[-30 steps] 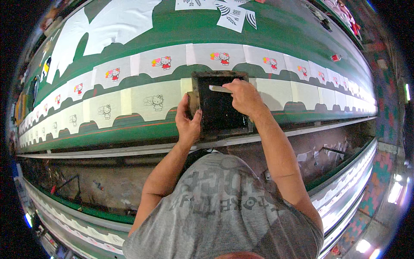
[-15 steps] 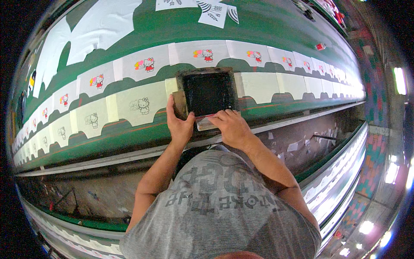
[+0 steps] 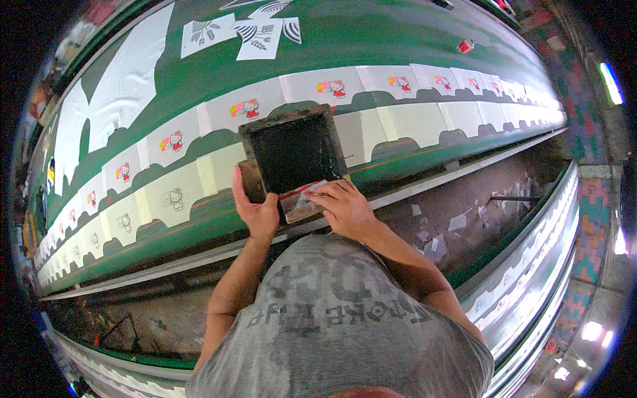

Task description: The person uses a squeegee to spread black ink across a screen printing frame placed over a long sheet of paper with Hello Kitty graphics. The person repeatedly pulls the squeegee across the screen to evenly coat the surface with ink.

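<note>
A dark-meshed screen-printing frame (image 3: 292, 149) with worn, stained borders sits over the near row of pale fabric pieces, turned slightly counter-clockwise. My left hand (image 3: 259, 213) grips its near left corner, thumb on the near edge and fingers along the left side. At the near edge, the fingers of my right hand (image 3: 342, 207) are closed on what looks like a squeegee, a pale strip (image 3: 314, 186) beside a red line. My fingers partly cover it. Left of the frame, a cream piece (image 3: 174, 199) bears a grey outline of a cartoon cat. The frame hides the fabric beneath it.
Behind runs a row of white pieces (image 3: 342, 86) with coloured cat prints. White cut cloth (image 3: 129, 79), printed sheets (image 3: 255, 40) and a small red-and-clear object (image 3: 466, 46) lie farther back on the green table (image 3: 199, 66). A pale rail (image 3: 424, 189) edges it; scraps (image 3: 434, 249) litter the floor.
The frame has turned counter-clockwise and shifted left in view, both hands moving with it. My whole view has shifted too. The right hand keeps its hold at the near edge.
</note>
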`<state>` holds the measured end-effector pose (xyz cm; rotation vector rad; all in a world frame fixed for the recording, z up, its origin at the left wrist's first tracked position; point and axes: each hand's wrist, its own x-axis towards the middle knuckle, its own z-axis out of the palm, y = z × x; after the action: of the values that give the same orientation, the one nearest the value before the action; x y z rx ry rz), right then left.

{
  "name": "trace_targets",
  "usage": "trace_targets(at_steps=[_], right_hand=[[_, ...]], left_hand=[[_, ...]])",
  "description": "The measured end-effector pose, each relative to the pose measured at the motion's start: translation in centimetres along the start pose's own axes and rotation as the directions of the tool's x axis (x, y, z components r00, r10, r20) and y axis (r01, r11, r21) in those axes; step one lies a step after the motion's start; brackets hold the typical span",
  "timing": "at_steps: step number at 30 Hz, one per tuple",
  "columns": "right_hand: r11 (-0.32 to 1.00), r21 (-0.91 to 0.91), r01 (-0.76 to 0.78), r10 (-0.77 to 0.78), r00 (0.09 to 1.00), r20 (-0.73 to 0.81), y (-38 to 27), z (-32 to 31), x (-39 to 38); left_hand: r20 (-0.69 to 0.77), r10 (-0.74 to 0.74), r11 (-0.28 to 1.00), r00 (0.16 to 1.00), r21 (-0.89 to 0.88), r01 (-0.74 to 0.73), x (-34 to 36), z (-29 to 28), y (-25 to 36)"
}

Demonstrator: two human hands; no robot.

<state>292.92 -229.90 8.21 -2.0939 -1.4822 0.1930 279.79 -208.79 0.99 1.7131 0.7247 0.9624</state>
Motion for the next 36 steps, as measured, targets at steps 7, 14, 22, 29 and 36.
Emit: trace_targets(at_steps=[7,14,22,29,36], right_hand=[[0.999,-0.001,0.046,-0.046,0.998,-0.035,8.7,-5.7,-4.6],[0.981,-0.070,0.181,-0.176,0.982,0.067,12.4,-7.8,-5.1],[0.969,-0.112,0.220,-0.164,0.913,0.374,12.8,-10.3,-1.4],[0.991,0.003,0.136,-0.126,0.904,0.408,16.4,-12.2,5.1],[0.991,-0.089,0.098,-0.077,0.974,0.215,19.5,-9.8,11.1]], left_hand=[[0.017,-0.062,0.991,0.998,-0.114,0.064,-3.0,10.8,0.8],[0.004,-0.101,0.988,0.995,-0.121,0.100,-3.8,14.4,2.4],[0.001,-0.167,0.981,0.986,-0.105,0.166,-3.7,14.9,1.9],[0.025,-0.177,0.961,0.984,-0.213,0.179,-3.7,15.6,2.1],[0.111,-0.245,0.881,0.963,-0.390,0.269,-3.6,14.8,1.1]])
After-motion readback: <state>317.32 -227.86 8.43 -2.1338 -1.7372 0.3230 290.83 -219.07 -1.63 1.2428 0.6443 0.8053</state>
